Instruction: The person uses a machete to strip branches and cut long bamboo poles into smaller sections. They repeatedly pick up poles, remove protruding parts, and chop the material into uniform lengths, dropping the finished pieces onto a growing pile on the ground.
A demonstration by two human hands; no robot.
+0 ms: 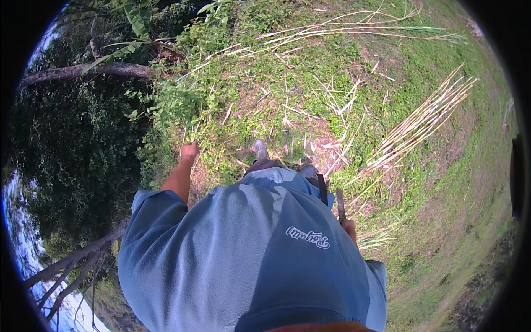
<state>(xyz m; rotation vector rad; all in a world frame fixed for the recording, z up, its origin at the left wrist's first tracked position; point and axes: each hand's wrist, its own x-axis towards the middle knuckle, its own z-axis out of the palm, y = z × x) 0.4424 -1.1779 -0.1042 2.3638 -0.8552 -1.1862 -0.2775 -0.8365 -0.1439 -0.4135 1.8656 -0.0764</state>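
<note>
My left hand (189, 150) is out to the left with its fingers curled closed, above weeds and thin stems. Whether anything is inside that fist is too small to make out. Low beside my right hip, my right hand (348, 226) is closed around a knife (341, 202) with a dark, flat blade that points away from me. Part of this hand is hidden by my blue shirt (221, 249). To the right of my feet, a bundle of long, pale cut stalks (423, 122) lies on the grass.
More long stalks (343, 29) with green tops lie at the far side. Short cut pieces (343, 102) litter the ground ahead of my shoes (261, 148). Dense bushes (83, 144) and a tree trunk (105, 71) border the left. A black strap (322, 190) hangs at my right side.
</note>
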